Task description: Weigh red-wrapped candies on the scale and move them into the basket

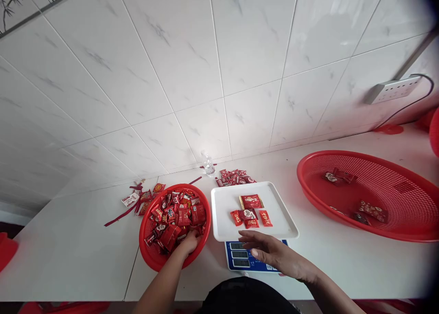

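My left hand (190,241) reaches into a round red basket (145,254) heaped with red-wrapped sweets (169,213). Its fingertips are sunk among the wrappers, so I cannot see whether they grip one. Over the front of a digital scale (233,262) hovers my right hand (265,250), fingers stretched and apart, holding nothing. The scale's white tray (222,204) carries several red packets, among them a larger gold-edged packet (251,201) and a small red packet (265,218). Part of the blue panel is hidden by my right hand.
At right stands a large oval red basket (305,186) with a few packets inside. Behind the tray lie a pile of small red packets (235,177) and a clear bottle (207,164). Ribbons and loose sweets (146,196) lie left. A power strip (394,89) is on the tiled wall.
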`<state>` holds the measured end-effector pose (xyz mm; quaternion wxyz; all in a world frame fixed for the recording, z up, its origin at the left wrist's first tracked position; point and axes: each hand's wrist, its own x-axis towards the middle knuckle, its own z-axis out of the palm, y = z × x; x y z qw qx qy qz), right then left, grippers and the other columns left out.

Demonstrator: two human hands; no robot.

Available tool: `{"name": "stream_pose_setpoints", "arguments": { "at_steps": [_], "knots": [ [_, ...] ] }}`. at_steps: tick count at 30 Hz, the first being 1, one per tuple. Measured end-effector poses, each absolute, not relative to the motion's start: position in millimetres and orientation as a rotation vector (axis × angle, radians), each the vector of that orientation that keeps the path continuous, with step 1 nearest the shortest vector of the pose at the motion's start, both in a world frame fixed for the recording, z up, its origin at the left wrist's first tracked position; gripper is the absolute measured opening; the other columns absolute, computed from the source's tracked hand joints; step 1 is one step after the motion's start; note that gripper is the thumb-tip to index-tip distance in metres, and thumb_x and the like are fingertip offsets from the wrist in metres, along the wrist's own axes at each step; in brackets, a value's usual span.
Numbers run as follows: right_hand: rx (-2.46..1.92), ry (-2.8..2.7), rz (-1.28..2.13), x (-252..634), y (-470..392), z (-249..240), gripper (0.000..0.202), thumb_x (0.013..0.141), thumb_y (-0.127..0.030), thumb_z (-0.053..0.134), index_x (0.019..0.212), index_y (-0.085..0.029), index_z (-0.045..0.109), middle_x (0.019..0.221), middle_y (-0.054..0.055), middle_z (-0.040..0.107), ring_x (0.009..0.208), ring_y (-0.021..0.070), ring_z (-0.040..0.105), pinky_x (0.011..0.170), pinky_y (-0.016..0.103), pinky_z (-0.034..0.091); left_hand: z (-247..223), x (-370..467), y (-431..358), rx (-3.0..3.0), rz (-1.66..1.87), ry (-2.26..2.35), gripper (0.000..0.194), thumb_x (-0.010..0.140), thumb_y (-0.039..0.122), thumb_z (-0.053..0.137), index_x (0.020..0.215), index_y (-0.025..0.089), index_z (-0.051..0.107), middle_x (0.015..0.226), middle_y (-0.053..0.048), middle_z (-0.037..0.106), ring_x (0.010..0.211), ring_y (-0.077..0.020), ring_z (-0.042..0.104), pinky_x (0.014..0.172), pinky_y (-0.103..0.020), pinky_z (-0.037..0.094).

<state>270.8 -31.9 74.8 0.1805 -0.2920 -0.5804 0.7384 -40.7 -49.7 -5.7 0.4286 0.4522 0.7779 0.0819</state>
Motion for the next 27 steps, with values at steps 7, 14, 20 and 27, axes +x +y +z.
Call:
{"name": "stream_pose_setpoints", "arguments": {
  "at_steps": [7, 14, 20, 27],
  "knots": [
    [-0.970, -1.507, 2.129, 279, -38, 64, 0.061, 0.076, -0.055, 0.055, 0.129, -0.026, 0.045, 0.124, 0.010, 0.054, 0.118, 0.0243, 0.046, 0.099, 0.041, 0.035, 2, -37, -46, 0.892, 0.270, 1.744, 0.057, 0.081, 0.059, 0.034, 0.119, 0.021, 0.052, 0.112, -0.008, 0.063, 0.097, -0.0216, 0.061, 0.078, -0.032, 0.049],
    [-0.940, -1.512, 2.168, 275, -39, 61, 0.061, 0.077, -0.052, 0.055, 0.128, -0.022, 0.044, 0.124, 0.011, 0.054, 0.117, 0.0234, 0.046, 0.098, 0.040, 0.037, 20, -35, -54, 0.925, 0.347, 1.675, 0.068, 0.077, 0.067, 0.034, 0.120, 0.018, 0.052, 0.122, -0.007, 0.058, 0.111, -0.0208, 0.052, 0.094, -0.031, 0.039],
    [-1.036, -1.549, 2.107, 279, -38, 53, 0.063, 0.076, -0.054, 0.055, 0.129, -0.021, 0.044, 0.123, 0.011, 0.054, 0.114, 0.0238, 0.048, 0.095, 0.038, 0.040, 29, -34, -72, 1.236, 0.352, 1.755, 0.057, 0.073, 0.049, 0.053, 0.118, 0.015, 0.053, 0.122, -0.009, 0.057, 0.111, -0.0231, 0.052, 0.093, -0.029, 0.039],
    [-1.128, -1.594, 2.072, 276, -42, 45, 0.064, 0.074, -0.056, 0.056, 0.126, -0.020, 0.047, 0.121, 0.010, 0.055, 0.110, 0.0235, 0.051, 0.092, 0.036, 0.043, 35, -32, -66, 1.293, 0.628, 1.875, 0.038, 0.077, 0.046, 0.046, 0.096, 0.016, 0.061, 0.099, -0.008, 0.067, 0.093, -0.0216, 0.060, 0.082, -0.031, 0.044]
  ]
}}
